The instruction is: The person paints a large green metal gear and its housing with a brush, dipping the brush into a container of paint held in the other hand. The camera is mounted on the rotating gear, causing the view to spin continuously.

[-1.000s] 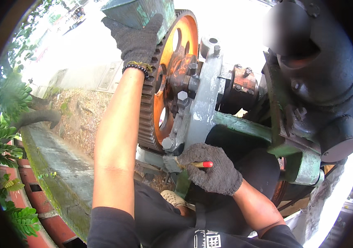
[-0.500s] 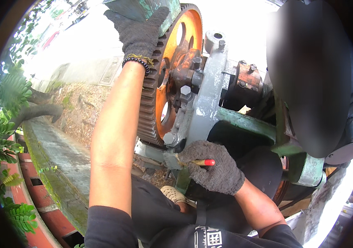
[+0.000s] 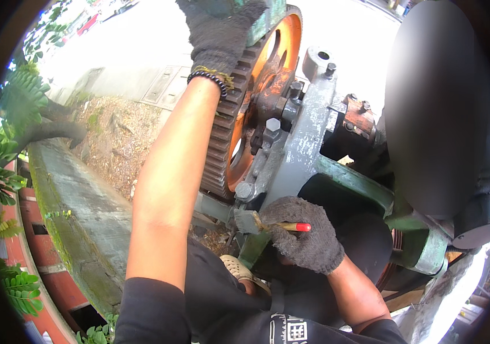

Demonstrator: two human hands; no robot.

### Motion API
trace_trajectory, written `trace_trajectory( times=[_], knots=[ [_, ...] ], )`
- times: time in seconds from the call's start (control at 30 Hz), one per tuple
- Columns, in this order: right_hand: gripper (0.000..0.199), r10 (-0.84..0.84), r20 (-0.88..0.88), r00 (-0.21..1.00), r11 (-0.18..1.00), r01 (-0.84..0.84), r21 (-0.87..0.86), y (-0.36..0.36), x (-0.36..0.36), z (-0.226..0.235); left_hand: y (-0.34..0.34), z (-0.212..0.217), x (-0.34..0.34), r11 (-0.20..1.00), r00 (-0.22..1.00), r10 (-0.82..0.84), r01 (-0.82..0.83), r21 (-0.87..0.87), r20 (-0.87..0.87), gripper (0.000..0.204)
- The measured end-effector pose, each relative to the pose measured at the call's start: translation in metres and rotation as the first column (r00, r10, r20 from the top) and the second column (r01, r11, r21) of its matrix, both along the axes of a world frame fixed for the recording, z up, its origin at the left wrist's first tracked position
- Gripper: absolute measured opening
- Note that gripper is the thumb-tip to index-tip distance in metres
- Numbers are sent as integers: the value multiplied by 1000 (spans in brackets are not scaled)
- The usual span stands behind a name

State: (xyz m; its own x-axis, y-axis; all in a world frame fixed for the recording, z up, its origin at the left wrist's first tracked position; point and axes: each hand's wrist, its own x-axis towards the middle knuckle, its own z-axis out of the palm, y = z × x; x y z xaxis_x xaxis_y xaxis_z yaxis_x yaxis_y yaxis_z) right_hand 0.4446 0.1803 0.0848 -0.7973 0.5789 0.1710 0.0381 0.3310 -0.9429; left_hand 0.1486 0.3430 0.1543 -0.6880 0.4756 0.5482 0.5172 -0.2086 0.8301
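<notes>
In the head view, the left hand (image 3: 222,31), in a dark knit glove, reaches up and lies over the top of a big gear wheel (image 3: 239,123) with an orange face and dark teeth. Its fingers curl over the rim, pressed together; the tips are out of sight. A bead bracelet (image 3: 210,77) sits at the wrist.

Lower down, the right hand (image 3: 305,235), also gloved, is closed around a small brush (image 3: 279,225) with a red-tipped handle. The fingers wrap the handle, and the bristle end touches the grey machine frame (image 3: 308,137) just below the wheel, near a bolt (image 3: 243,189).

A mossy concrete ledge (image 3: 78,223) runs along the left, with green leaves (image 3: 10,178) beside it.
</notes>
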Motion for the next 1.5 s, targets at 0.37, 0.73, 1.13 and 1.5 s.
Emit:
trace_trajectory(
  times=[0.37, 0.73, 1.13, 1.5],
  knots=[
    [20, 18, -36, 999, 999, -17, 27, 1, -1, -1, 1, -5, -2, 993, 996, 31, -21, 117, -89, 140],
    [22, -28, 30, 999, 1000, 28, 13, -2, -2, -4, -11, 0, -7, 995, 997, -72, 74, 66, -40, 139],
    [20, -517, -110, 849, 856, 514, -52, 14, 23, -9, -19, 7, -6, 994, 995, -35, 25, -102, -98, 146],
    [38, -721, -225, 655, 661, 554, -506, 30, 35, -38, -1, 4, -10, 995, 992, -94, 96, 24, -86, 147]
  ],
)
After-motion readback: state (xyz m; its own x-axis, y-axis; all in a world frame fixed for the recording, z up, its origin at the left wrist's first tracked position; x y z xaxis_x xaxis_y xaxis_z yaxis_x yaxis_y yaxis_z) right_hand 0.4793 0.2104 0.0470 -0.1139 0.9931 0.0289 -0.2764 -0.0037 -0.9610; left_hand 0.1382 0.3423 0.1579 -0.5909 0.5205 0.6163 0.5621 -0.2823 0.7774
